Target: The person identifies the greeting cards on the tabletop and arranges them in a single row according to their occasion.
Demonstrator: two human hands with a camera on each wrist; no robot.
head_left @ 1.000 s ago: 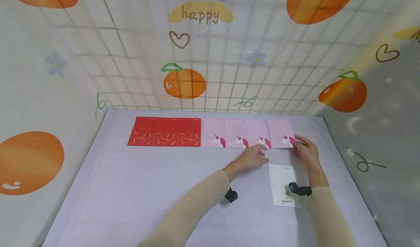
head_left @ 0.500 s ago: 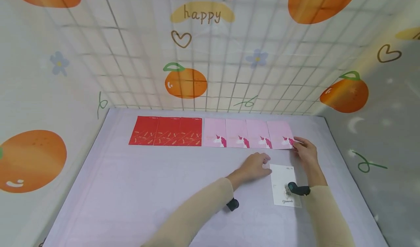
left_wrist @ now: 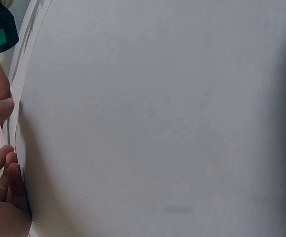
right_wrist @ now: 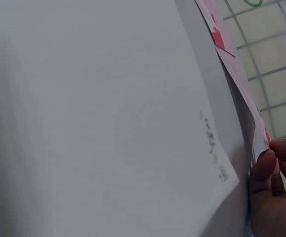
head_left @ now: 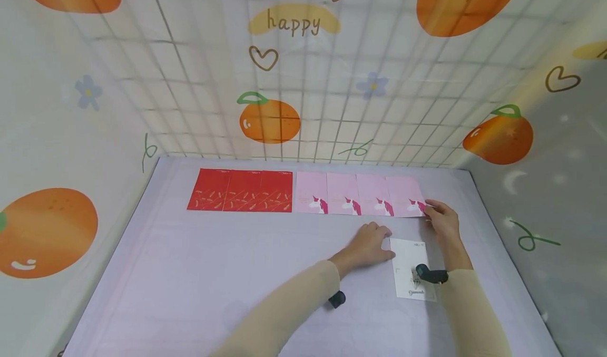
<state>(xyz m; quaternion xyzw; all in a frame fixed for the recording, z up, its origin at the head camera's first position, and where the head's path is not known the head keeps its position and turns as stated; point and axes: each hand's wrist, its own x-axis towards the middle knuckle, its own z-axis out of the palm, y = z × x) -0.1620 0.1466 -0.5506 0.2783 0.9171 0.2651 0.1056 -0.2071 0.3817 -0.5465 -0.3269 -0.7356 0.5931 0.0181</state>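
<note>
At the right end of the row in the head view, a pink unicorn card (head_left: 407, 194) lies beside other pink cards (head_left: 342, 194). My right hand (head_left: 443, 221) pinches its lower right corner between thumb and fingers, and the right wrist view shows that corner slightly lifted. My left hand (head_left: 367, 245) is held lower, its fingers loosely bent around nothing. Its thumb tip is at the upper left edge of a white card (head_left: 404, 262) printed with a diamond drawing; whether it touches cannot be told. A wrist camera partly covers that white card.
Several red cards (head_left: 242, 191) with gold marks continue the row to the left. The cards lie on a pale lilac tablecloth (head_left: 189, 272). Behind it stands a wire grid (head_left: 322, 109) covered by a curtain with orange prints; a grey curtain (head_left: 531, 230) closes the right side.
My left hand has drawn back from the pink cards down toward the white card. The rightmost pink card has shifted slightly left against its neighbour, with my right hand still on its corner.
</note>
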